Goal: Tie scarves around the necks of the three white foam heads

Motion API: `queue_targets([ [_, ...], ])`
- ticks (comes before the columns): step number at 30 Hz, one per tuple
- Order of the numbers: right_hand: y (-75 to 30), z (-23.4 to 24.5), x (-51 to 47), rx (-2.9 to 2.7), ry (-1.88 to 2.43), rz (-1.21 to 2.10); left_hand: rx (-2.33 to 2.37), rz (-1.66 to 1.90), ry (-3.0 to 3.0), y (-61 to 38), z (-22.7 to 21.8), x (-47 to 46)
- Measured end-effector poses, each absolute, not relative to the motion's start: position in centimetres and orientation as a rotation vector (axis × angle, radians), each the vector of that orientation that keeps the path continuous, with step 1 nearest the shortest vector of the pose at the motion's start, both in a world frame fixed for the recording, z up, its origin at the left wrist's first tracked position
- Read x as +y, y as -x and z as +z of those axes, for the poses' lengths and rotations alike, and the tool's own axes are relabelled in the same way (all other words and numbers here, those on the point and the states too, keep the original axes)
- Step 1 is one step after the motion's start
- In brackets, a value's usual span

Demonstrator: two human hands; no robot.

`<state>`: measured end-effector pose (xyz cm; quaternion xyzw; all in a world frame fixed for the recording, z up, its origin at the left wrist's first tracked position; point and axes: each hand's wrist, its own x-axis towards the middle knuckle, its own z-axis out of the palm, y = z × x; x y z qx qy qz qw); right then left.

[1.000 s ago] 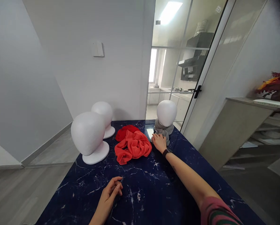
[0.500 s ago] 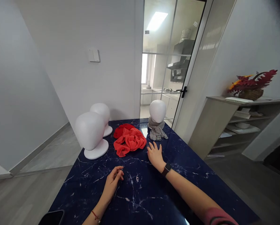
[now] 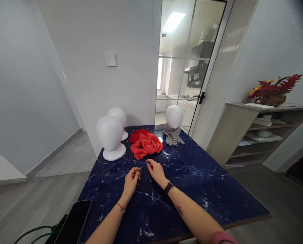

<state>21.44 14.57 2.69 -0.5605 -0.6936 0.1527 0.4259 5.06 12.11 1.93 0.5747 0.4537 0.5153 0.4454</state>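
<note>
My left hand (image 3: 132, 179) hovers over or rests on the dark blue marbled table (image 3: 192, 183), fingers loosely bent, with nothing visible in it. To its right, my right hand (image 3: 156, 171) has its fingers relaxed and bent downward, also holding nothing I can see. Just beyond both hands lies a crumpled coral-red scarf (image 3: 150, 144), with a darker red cloth (image 3: 138, 135) behind it. A grey scarf (image 3: 174, 138) is wrapped around the neck of a white mannequin head (image 3: 174, 117) at the far right. Neither hand touches the scarves.
Two bare white mannequin heads, a nearer one (image 3: 110, 134) and a farther one (image 3: 118, 117), stand on the table's left side. A phone (image 3: 73, 222) lies at the near left edge by a green cord (image 3: 43, 230). A shelf unit (image 3: 217, 135) is right, beyond the table.
My right hand has drawn back and left from near the grey scarf, its spread fingers now bent, and sits close to my left hand. The camera view has shifted, showing more of the phone.
</note>
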Motion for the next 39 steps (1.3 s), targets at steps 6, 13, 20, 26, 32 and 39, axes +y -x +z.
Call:
queue_targets([
  [6, -23.5, 0.5, 15.5, -1.47, 1.385, 0.556, 1.169, 1.294, -1.448, -4.8, 1.8, 11.5],
  [13, -22.6, 0.1, 15.2, -1.717, 1.362, 0.442, 1.26, 1.422, -1.401, -4.0, 1.8, 11.6],
  [20, -19.4, 2.0, 18.7, -2.152, 1.418, 0.053, 1.356, 1.511, -1.48, -4.4, 1.4, 11.9],
  [26, -18.9, 3.6, 19.5, -2.257, 1.631, 0.046, 1.663, 1.632, -1.533, -2.6, 0.9, 12.2],
  [32, -21.7, 2.7, 12.4, -2.473, 1.392, 0.105, 2.163, 1.616, -1.715, 1.4, 2.1, 18.3],
  [39, -23.9, 1.2, 9.4, -2.47, 1.179, 0.294, 2.422, 1.404, -1.635, 3.0, 3.2, 24.7],
])
